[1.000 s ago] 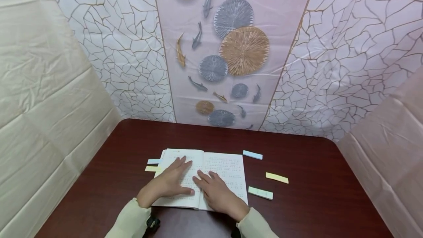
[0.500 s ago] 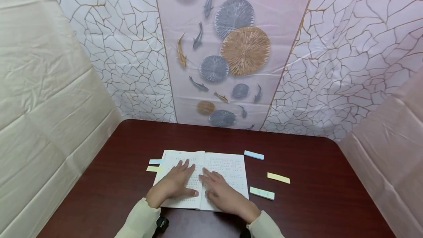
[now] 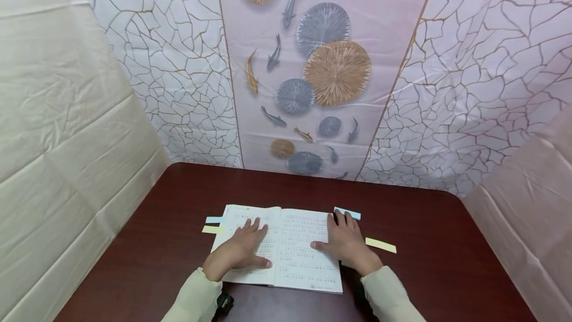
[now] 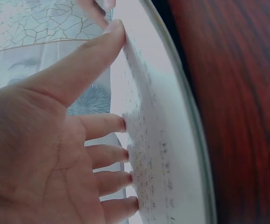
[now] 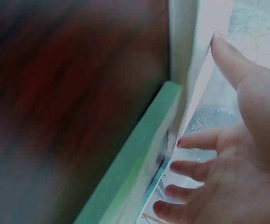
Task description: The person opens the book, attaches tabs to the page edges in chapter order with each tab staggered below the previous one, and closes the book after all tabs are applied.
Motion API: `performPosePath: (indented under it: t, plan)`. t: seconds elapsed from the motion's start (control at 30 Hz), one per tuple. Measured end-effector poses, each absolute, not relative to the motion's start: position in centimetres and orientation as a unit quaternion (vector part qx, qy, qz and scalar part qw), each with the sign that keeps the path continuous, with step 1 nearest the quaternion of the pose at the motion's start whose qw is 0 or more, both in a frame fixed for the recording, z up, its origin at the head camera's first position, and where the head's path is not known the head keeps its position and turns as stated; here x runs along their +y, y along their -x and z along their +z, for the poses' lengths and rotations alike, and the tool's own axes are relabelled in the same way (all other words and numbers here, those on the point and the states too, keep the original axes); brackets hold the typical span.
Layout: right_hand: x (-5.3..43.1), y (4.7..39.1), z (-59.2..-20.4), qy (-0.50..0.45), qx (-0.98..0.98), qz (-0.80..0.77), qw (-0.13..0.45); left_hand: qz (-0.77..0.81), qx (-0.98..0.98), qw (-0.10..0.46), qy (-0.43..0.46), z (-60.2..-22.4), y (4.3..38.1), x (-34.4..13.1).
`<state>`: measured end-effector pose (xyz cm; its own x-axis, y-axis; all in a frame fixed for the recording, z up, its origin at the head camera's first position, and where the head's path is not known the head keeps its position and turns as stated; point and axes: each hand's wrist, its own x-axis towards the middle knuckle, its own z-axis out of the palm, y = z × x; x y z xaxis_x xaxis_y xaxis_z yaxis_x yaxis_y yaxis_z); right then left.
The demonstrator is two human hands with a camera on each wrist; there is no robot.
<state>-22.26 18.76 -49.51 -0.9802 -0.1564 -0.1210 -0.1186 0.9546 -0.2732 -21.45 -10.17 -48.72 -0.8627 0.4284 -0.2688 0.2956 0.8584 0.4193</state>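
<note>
An open book (image 3: 308, 267) with printed pages lies on the table. My left hand (image 3: 240, 251) rests spread on its left page; the left wrist view shows the fingertips (image 4: 127, 155) and thumb at the paper. Over the right page's outer edge is my right hand (image 3: 350, 246), thumb pointing inward across the page and fingers forward beside the blue sticky-note pad (image 3: 354, 214). Nothing is gripped in either hand. A green sticky-note pad (image 5: 132, 172) appears close by the book's edge in the right wrist view; the right hand and wrist hide it in the head view.
A yellow sticky-note pad (image 3: 381, 245) lies right of the right hand. Blue (image 3: 214, 220) and yellow (image 3: 212, 229) paper tabs stick out from the book's left edge. The dark red table (image 3: 429, 272) meets patterned cloth (image 3: 286, 133) at the back and plain cloth at both sides.
My right hand has moved right from near the book's middle to the right page's outer edge, now covering the green pad. My left hand stays on the left page. The view has shifted slightly.
</note>
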Motion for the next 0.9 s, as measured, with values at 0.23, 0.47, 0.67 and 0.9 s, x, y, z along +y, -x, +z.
performPosePath:
  t: [0.23, 0.47, 0.67, 0.9]
  plan:
    - [18.7, 22.1, -49.4, 0.083, 0.987, -0.118, 0.075, 0.203, 0.945, 0.174, -0.191, -49.1, 21.7, -10.5]
    - [18.1, 21.4, -49.4, 0.074, 0.987, -0.142, 0.019, 0.212, 0.941, 0.176, -0.198, -48.6, 21.4, -10.4]
    - [18.0, 20.2, -48.3, 0.059, 0.938, -0.343, 0.010, 0.228, 0.937, 0.177, -0.199, -49.0, 21.3, -10.5]
    - [17.1, 18.4, -47.2, 0.052, 0.766, -0.640, 0.019, 0.226, 0.941, 0.156, -0.198, -49.4, 21.4, -10.5]
